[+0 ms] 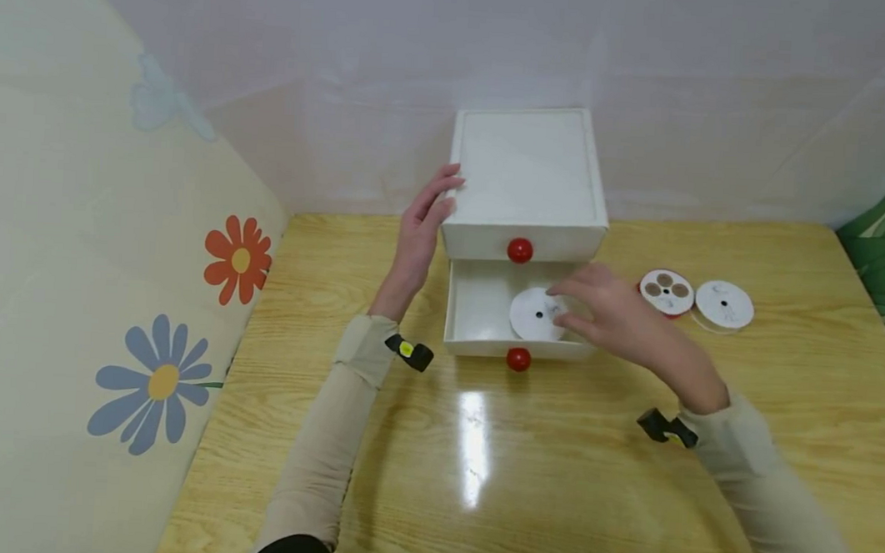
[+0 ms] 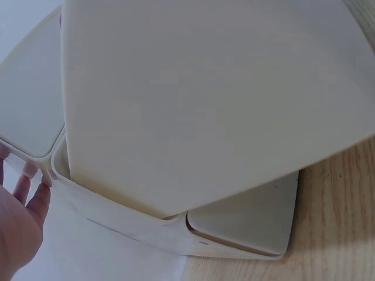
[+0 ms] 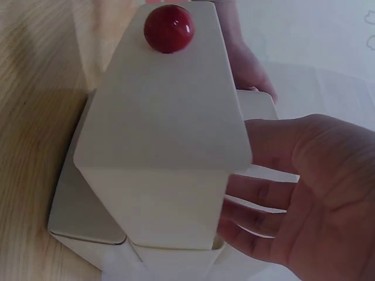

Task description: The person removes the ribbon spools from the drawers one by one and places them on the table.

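Note:
A white drawer cabinet (image 1: 527,168) stands at the back of the table, its middle drawer (image 1: 479,299) pulled out. Inside that drawer lies a flat white spool (image 1: 528,316) with a dark centre hole. My left hand (image 1: 418,233) rests its fingers on the cabinet's left side near the top edge. Slightly blurred, my right hand (image 1: 621,315) reaches over the drawer's right wall, its thumb and a fingertip overlapping the spool's right part. In the right wrist view, the fingers (image 3: 261,190) are spread and extend past the drawer's wall; the spool is hidden there.
Right of the cabinet, a spool with brown discs and a red edge (image 1: 666,293) lies beside a plain white spool (image 1: 724,305). Red knobs (image 1: 520,250) mark the drawer fronts. A flowered wall (image 1: 59,290) borders the table (image 1: 552,483) on the left.

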Demonstrator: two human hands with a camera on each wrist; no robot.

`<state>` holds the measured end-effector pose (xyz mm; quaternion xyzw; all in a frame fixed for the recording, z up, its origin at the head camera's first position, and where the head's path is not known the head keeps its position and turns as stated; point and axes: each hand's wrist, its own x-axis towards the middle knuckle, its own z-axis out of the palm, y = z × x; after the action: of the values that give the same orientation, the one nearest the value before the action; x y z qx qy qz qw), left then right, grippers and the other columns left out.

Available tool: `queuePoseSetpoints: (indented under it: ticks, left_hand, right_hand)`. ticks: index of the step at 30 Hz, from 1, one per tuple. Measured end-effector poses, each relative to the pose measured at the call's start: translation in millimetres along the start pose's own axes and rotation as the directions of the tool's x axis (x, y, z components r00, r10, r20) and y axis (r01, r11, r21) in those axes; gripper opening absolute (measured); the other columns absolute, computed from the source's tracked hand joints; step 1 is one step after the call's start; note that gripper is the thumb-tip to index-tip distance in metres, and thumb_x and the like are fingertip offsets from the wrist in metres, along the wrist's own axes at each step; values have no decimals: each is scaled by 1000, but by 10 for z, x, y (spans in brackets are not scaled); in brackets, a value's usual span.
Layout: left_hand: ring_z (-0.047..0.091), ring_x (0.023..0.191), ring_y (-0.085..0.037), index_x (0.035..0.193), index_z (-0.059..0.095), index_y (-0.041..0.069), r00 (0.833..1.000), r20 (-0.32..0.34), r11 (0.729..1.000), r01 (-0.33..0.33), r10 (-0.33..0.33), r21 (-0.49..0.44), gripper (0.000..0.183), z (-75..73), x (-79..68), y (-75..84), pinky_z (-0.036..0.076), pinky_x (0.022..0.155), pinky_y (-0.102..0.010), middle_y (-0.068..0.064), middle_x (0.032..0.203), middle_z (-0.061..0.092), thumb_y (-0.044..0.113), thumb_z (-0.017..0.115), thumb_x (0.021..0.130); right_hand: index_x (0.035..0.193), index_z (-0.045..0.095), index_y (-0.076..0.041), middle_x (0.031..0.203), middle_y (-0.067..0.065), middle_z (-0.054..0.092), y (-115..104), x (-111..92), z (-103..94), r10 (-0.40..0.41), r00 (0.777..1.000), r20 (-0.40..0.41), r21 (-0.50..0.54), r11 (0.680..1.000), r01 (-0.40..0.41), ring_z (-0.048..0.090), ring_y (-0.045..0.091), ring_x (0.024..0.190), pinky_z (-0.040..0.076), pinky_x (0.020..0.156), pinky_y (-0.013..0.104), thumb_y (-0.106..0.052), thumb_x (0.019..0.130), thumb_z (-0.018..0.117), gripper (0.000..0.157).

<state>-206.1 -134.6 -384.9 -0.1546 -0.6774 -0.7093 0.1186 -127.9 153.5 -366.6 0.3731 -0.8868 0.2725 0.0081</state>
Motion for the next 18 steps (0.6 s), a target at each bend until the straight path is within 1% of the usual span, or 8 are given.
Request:
queuePoseSetpoints:
  ticks: [4, 6, 9, 13, 16, 18]
  left_hand:
    - [36, 149, -8, 137, 59, -5, 1000, -3, 1000, 3, -3, -3, 36, 5, -8, 2, 27, 123, -29, -3, 158, 49, 14, 52, 106]
    - [36, 149, -8, 137, 59, -5, 1000, -6, 1000, 6, -6, -6, 37, 5, -9, -1, 26, 123, -30, -2, 158, 49, 14, 53, 106]
    - [36, 149, -8, 137, 59, -5, 1000, -8, 1000, 6, -6, -10, 36, 4, -6, -7, 27, 123, -30, -2, 158, 49, 14, 53, 106]
    - [36, 149, -9, 136, 59, -5, 1000, -7, 1000, 0, 0, -17, 36, 7, -1, -4, 27, 123, -31, -4, 158, 49, 13, 52, 106]
    - [36, 149, -10, 136, 59, -6, 1000, -7, 1000, 3, -4, -17, 35, 9, 0, 0, 25, 125, -36, -5, 158, 49, 13, 52, 106]
    - [36, 149, -10, 136, 59, -6, 1000, -8, 1000, 10, -11, -17, 35, 9, 1, -1, 24, 125, -38, -5, 158, 48, 12, 52, 106]
  right_hand:
    - [105, 74, 1, 110, 18, 71, -18, 47, 51, 14, 998, 65, -22, 1000, -12, 62, 37, 108, 55, 91, 53, -5, 85, 83, 23]
    - [103, 75, 0, 111, 19, 71, -19, 73, 69, 16, 995, 102, -32, 999, -13, 61, 38, 109, 55, 92, 53, -5, 86, 82, 19]
    - [101, 76, 0, 119, 24, 69, -16, 115, 84, 23, 988, 152, -50, 999, -15, 60, 42, 115, 53, 98, 55, -5, 85, 82, 18]
    - [100, 77, 1, 133, 31, 62, -1, 178, 102, 44, 978, 205, -78, 997, -28, 55, 48, 125, 48, 106, 58, -5, 82, 84, 19]
    - [100, 78, 0, 138, 33, 58, 11, 216, 122, 50, 973, 225, -95, 995, -30, 52, 50, 129, 45, 109, 60, -7, 81, 85, 22]
    - [104, 78, 0, 141, 33, 56, 16, 232, 139, 54, 971, 234, -84, 996, -35, 51, 50, 131, 44, 110, 60, -8, 80, 86, 26]
